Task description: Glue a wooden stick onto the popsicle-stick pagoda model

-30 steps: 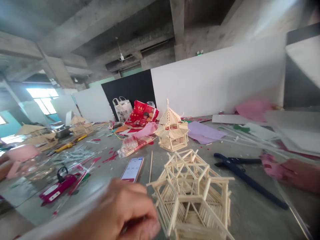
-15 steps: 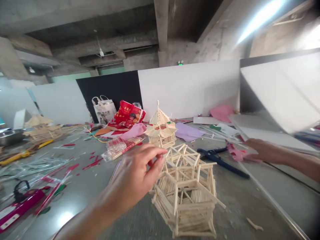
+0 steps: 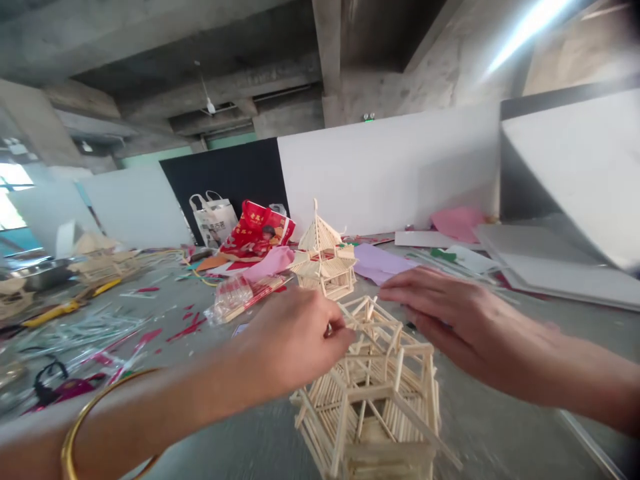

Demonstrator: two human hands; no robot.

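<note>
An open framework of pale wooden sticks (image 3: 370,407) stands on the grey table at the lower middle, with a smaller stick frame on its top. My left hand (image 3: 305,333), a gold bangle on its wrist, has its fingers closed at the upper left of that frame; whatever they pinch is hidden. Over the upper right side hovers my right hand (image 3: 450,320), its fingers stretched toward the top sticks. Behind them is a finished-looking stick pavilion (image 3: 325,263) with a pointed roof.
Purple paper (image 3: 383,261) lies behind the frame, and a plastic packet of sticks (image 3: 237,299) is left of the pavilion. Red and white bags (image 3: 257,230) stand at the back. Yellow-handled tool (image 3: 55,312) and scraps lie left; white boards (image 3: 560,267) are at right.
My right hand has come from the pink scraps at the right to the frame's top. My left hand has shifted slightly right, its fingers now closed. The view has turned slightly.
</note>
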